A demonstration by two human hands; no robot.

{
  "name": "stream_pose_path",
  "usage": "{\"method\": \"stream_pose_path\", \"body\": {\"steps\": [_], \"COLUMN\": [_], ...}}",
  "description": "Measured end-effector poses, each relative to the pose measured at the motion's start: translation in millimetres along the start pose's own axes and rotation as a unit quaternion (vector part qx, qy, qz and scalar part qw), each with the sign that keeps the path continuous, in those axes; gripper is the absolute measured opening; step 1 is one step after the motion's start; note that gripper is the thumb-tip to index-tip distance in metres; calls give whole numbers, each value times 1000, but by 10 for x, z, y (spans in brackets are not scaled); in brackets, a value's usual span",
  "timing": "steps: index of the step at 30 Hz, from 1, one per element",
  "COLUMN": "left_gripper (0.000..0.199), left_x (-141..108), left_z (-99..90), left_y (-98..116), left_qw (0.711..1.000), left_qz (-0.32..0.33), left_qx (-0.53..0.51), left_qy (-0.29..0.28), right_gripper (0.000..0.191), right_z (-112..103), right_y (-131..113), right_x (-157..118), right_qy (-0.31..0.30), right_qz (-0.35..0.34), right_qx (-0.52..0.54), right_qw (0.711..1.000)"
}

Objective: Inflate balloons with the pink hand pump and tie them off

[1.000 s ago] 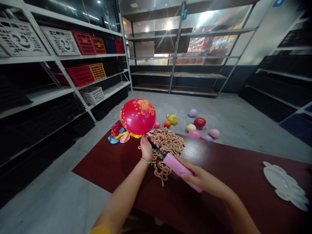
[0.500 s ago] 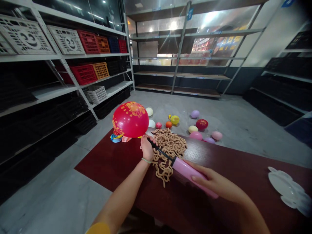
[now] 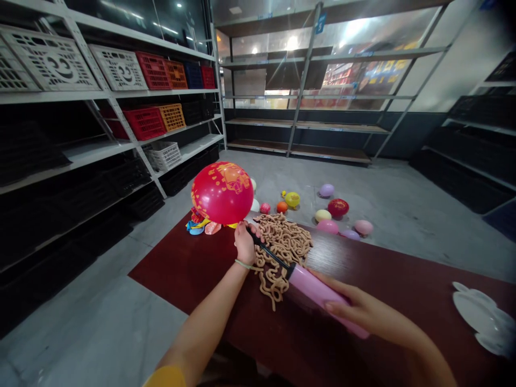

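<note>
Holding pump (image 3: 306,282) | left grip (image 3: 245,244): clasping black end (image 3: 253,236), against red balloon (image 3: 222,193) | right grip (image 3: 358,306): clasping barrel (image 3: 316,290) | possible balloon slip-off: slack hold

The big round red rubber balloon (image 3: 221,193) at left looks glossy, the pink tubular plastic pump (image 3: 312,287) smooth, and the flat dark-red wood-look table (image 3: 181,263) shiny.

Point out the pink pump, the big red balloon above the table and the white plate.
Pink pump (image 3: 309,287): head view, on its barrel.
Big red balloon (image 3: 221,194): head view, middle of its printed body.
White plate (image 3: 474,310): head view, on its upper surface.
</note>
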State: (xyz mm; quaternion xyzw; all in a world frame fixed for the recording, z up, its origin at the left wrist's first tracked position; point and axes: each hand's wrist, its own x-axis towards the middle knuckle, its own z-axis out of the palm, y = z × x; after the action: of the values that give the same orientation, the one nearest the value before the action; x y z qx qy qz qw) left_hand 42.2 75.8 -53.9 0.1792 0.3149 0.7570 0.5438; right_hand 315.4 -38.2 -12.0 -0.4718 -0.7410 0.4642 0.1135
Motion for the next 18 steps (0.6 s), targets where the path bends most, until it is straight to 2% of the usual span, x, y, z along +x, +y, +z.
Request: {"method": "stream_pose_path", "body": {"steps": [3,7,10,13,18], "left_gripper": [11,13,16,15,20], "left_x": [44,13,-62,-145,-200], "left_z": [-2,22,43,48,28], "left_y": [72,88,22,-78,-152], "left_qw": [1000,999,999,999,998], "left_qz": [6,11,13,10,-9], "left_qx": [-10,3,15,32,58], "left_qy": [21,44,46,37,5], "right_gripper": [69,67,69,69,67], "right_z": [-150,-153,-26,191,554], "right_y": [103,85,-21,-100,-82], "right_x": [-146,-128,17,215,510], "right_qy": [-13,-17,0,46,114], "right_qz": [19,23,6,-7,-27], "right_qx": [-18,-22,-21,-24,-24], "right_qw": [1000,999,1000,999,993]}}
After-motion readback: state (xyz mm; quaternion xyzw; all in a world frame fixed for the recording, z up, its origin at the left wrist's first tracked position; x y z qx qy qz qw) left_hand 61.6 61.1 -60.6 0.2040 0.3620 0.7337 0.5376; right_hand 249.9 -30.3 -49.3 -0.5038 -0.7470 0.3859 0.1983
